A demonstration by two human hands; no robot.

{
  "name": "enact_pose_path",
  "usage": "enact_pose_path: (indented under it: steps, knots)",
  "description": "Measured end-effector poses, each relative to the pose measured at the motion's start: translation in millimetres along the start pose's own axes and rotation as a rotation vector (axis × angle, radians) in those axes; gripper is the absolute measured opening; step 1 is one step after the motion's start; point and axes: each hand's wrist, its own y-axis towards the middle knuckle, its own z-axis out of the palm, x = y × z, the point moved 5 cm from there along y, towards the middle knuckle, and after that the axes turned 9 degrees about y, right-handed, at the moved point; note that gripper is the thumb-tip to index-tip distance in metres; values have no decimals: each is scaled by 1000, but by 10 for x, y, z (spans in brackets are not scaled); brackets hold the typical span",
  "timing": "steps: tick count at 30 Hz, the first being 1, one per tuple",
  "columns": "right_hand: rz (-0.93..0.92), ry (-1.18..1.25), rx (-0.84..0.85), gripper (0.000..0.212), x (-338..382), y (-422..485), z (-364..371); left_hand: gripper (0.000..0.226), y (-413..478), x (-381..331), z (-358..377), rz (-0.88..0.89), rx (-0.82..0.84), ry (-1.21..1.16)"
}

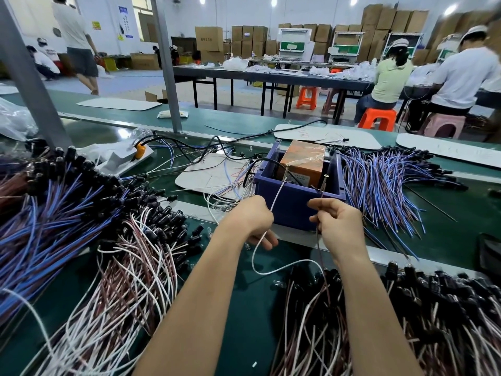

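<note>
Nearest, heaps of white-and-brown leads (130, 267) lie on the green belt (244, 308) on either side of the forearms. Just beyond, the left hand (250, 218) has its fingers curled and pinches the white wire (276, 199). The slack of that wire loops down and back toward the near right heap. The right hand (339, 226) pinches the brown wire (318, 248) between thumb and forefinger, the other fingers folded in.

Both wires run up from the hands to the near rim of the blue bin (292, 210), where their bare ends seem to meet two small metal contacts in front of the orange box (303, 161). Whether they actually touch is too fine to tell.

This looks like the test step: one lead's two ends offered to the contacts. The next move calls for steady fingers, with each end kept on its own contact and the two kept apart, then a look for a result. After that the lead goes off to a heap, perhaps like the blue wires (379, 180) lying past the bin.
</note>
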Motion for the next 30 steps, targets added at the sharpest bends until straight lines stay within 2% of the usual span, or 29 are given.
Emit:
enact_pose_path:
  steps: [30]
  knots:
    - [-15, 60, 64, 31, 14, -9, 2, 21, 62, 75, 41, -23, -52, -2]
